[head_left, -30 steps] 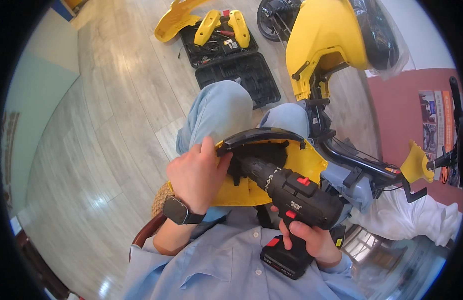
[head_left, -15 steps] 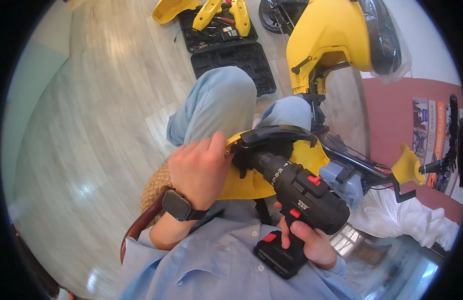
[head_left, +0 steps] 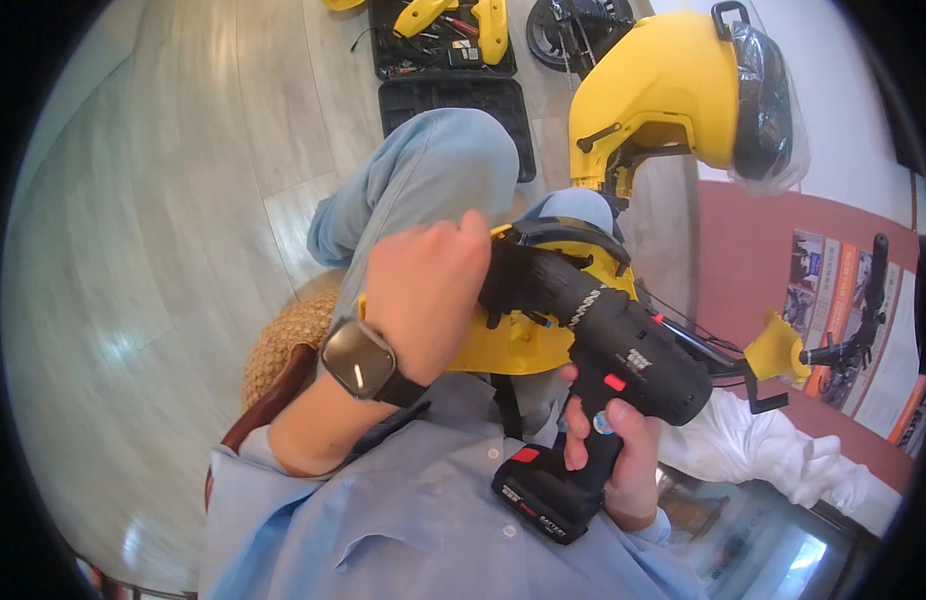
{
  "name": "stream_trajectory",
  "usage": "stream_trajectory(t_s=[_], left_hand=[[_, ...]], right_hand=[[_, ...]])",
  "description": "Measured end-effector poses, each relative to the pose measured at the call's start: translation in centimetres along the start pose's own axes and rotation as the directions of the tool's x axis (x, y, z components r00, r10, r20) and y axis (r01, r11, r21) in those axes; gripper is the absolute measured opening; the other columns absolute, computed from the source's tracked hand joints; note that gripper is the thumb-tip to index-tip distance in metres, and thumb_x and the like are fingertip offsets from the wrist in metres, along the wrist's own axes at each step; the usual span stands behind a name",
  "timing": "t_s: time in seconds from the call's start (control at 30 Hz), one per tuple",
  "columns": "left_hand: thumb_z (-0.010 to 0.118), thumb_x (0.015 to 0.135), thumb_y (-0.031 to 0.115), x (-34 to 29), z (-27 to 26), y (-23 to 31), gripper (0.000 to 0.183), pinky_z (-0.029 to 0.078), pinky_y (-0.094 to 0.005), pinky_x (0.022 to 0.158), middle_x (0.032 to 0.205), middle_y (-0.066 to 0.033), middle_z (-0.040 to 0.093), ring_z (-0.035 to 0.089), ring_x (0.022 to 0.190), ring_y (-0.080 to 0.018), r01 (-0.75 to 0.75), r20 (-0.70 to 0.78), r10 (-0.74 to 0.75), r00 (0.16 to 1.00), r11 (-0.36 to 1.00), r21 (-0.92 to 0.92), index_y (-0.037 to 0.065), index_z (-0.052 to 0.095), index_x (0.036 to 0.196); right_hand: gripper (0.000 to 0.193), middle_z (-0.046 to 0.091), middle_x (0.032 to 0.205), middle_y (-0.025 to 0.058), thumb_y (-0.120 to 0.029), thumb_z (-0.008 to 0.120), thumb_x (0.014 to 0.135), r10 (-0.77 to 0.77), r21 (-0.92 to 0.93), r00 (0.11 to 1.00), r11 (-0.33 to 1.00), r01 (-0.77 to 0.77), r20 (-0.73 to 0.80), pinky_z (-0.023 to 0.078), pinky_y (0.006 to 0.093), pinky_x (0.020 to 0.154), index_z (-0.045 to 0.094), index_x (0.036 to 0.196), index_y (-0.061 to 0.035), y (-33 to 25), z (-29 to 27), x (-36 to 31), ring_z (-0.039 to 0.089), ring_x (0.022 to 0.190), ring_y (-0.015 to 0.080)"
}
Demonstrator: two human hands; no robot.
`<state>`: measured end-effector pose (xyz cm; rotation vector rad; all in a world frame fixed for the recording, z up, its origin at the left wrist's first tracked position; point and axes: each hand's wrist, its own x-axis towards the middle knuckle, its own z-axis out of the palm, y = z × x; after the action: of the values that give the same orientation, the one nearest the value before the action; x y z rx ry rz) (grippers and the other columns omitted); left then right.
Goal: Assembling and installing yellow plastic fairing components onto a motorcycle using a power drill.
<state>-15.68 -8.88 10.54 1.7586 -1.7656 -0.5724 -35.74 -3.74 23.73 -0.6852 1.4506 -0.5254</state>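
Floorboards — right hand, gripped drill (black), yellow shell

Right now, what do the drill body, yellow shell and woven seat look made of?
Drill body: likely hard plastic, matte black; dull highlights.
Yellow shell: probably moulded plastic, satin; thin curved wall.
Woven seat: plaited fibre, rough; visible weave, natural or synthetic unclear.

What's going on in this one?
A seated person holds a black cordless drill in the right hand, its front end over a yellow molded panel. The left hand is at the panel's left side; its fingertips and the drill's tip are hidden, so contact there can't be confirmed. Ahead, an open black tool case lies on the floor.
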Motion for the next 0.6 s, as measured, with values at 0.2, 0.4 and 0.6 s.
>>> stream_trajectory(t_s=[0.2,0.4,0.6], left_hand=[[0.073,0.080,0.016,5.4,-3.0,-4.7,0.026,0.052,-0.0367,0.068,0.083,-0.0180,0.069,0.068,0.079,-0.0303,-0.095,0.478,0.350,0.805,0.873,-0.479,-0.004,0.066,0.095],[0.062,0.078,0.015,7.6,0.2,-5.1,0.038,0.053,-0.0294,0.072,0.089,-0.0090,0.069,0.066,0.082,-0.0172,0.516,0.729,0.273,0.628,0.555,-0.653,-0.008,0.066,0.107],[0.055,0.073,0.002,5.7,1.0,-2.6,0.058,0.057,-0.0320,0.083,0.108,-0.0104,0.062,0.064,0.095,-0.0187,0.706,0.686,0.298,0.664,0.050,-0.706,0.000,0.053,0.130]], right_hand=[[0.055,0.060,0.082,0.0109,-0.018,0.062,0.081,0.098,0.040,0.994,0.994,-0.100,0.045,0.051,0.0289,0.054,0.052,0.129,0.0082,-3.3,-3.3,1.3,0.058,0.056,0.0168],[0.053,0.057,0.074,0.0090,-0.015,0.061,0.078,0.185,-0.160,0.982,0.971,-0.177,0.037,0.047,0.0260,0.051,0.054,0.124,0.0084,-7.8,-5.7,1.4,0.052,0.051,0.0140],[0.038,0.055,0.070,0.0044,-0.014,0.067,0.085,0.149,-0.419,0.984,0.890,-0.176,-0.096,0.043,0.0240,0.049,0.061,0.118,0.0051,-10.9,-4.5,2.3,0.050,0.050,0.0116]])
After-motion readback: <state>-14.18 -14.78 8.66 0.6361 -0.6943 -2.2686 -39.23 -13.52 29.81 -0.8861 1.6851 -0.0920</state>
